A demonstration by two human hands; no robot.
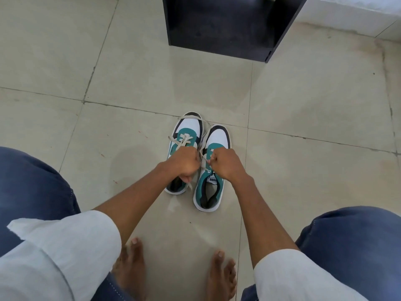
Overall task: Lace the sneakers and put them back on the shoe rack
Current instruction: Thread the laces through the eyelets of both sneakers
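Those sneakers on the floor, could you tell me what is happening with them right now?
A person is crouched barefoot over a pair of teal, white and black sneakers on the tiled floor. The left hand and right hand are both closed on the lace of the right-hand sneaker, pulling it up over the eyelets. The left-hand sneaker has crossed lacing with loose ends trailing. Both shoes are still on the floor, short of the dark shoe rack.

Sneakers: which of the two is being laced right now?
The right sneaker. Both hands, left hand and right hand, pull its lace taut over it. The left sneaker shows crossed laces already.
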